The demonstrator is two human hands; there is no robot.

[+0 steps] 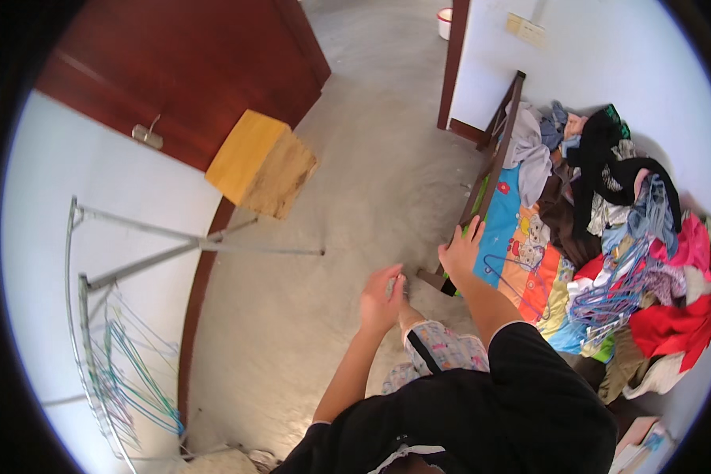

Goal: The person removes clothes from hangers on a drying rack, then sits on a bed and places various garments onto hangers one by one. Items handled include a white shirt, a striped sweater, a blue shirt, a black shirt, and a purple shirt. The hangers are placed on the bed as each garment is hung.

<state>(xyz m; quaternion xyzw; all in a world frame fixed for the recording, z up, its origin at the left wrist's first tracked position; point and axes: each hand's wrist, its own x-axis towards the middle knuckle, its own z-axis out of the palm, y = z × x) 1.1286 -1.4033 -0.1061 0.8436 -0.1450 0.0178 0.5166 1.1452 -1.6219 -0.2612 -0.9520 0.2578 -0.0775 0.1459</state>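
My left hand [379, 301] is in mid-air above the concrete floor, over my foot. Its fingers are loosely bent with a gap at the thumb, and no held object shows. Beside the bed's dark side rail [497, 172] is my right hand [462, 246], fingers spread and holding nothing; whether it touches the rail is unclear. Just right of it, a blue wire hanger [500, 259] lies on a cartoon-print mat [527, 234]. Farther right are a heap of blue and purple hangers [607, 302] and a large pile of mixed clothes [586, 172].
A metal drying rack [142, 228] with several hangers [145, 379] stands against the left wall. A wooden box [260, 163] sits by the reddish-brown door [195, 71]. Bare concrete floor [385, 142] runs through the doorway, where a white bucket [444, 23] stands.
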